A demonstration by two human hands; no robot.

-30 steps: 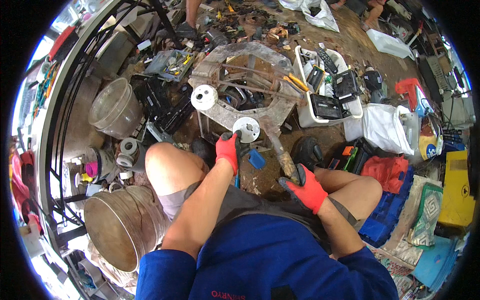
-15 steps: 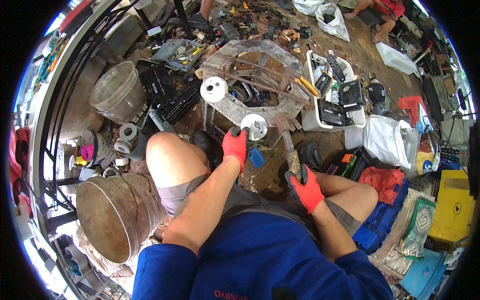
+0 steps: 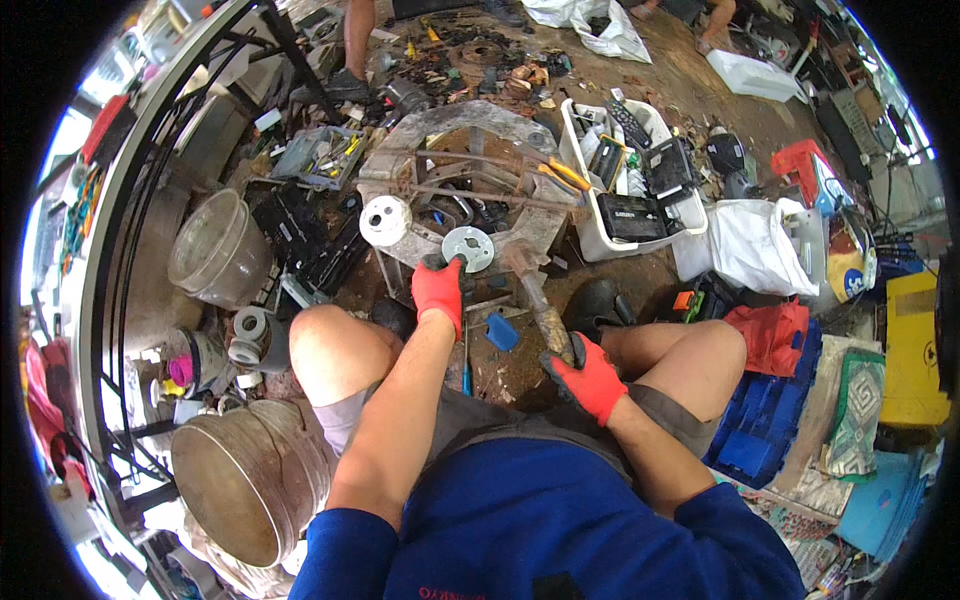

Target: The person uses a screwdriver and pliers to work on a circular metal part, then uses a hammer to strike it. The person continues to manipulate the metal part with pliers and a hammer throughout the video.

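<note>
My left hand (image 3: 438, 288), in a red glove with dark fingertips, grips the near edge of a round pale metal disc (image 3: 468, 248) with holes in it. The disc is at the near rim of a heavy, worn metal ring frame (image 3: 395, 155). My gloved right hand (image 3: 588, 380) is wrapped round the worn handle of a hammer (image 3: 546, 320). The hammer's rusty head is at the frame's near right edge, beside the disc. On the frame's left rim sits a white round part (image 3: 385, 219) with a central hole. Orange-handled pliers (image 3: 568, 174) lie on its right side.
A white bin (image 3: 590, 243) of electronics stands right of the frame. Buckets, including a large dirty one (image 3: 225, 490), line my left. A blue plastic piece (image 3: 501, 332) lies between my feet. Scrap covers the far floor, where other people's legs (image 3: 358, 40) show.
My left hand has shifted the disc slightly away from me, over the frame's near rim, and its face catches less light. The hammer stays in my right hand. The whole view has turned slightly.
</note>
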